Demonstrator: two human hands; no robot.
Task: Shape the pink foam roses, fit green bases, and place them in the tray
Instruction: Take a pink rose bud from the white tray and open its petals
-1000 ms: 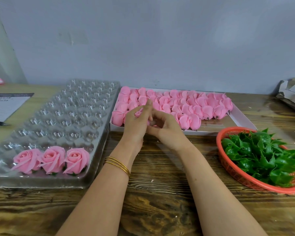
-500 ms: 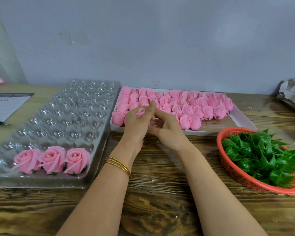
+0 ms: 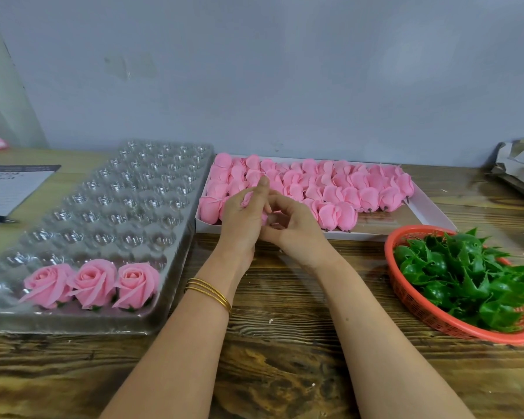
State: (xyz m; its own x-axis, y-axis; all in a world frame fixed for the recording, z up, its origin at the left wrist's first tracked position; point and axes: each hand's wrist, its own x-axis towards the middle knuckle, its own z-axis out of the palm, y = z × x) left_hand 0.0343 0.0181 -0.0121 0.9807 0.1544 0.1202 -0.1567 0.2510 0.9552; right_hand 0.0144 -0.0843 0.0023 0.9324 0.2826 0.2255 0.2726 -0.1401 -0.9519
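My left hand and my right hand meet at the front edge of the white box, both holding one pink foam rose. Only a bit of its petals shows between the left thumb and fingers; the rest is hidden by the hands. The box holds several unshaped pink rose buds. A clear plastic tray with many round cells lies at the left. Three finished roses with green bases stand in its near row. Green bases fill a red basket at the right.
A sheet of paper with a pen lies at the far left. Torn cardboard sits at the back right. The wooden table shows bare between my arms and toward the front edge. A grey wall stands behind.
Both hands stay in place with the rose. The fingers have shifted slightly around it, and less of the pink bud now shows above the left hand.
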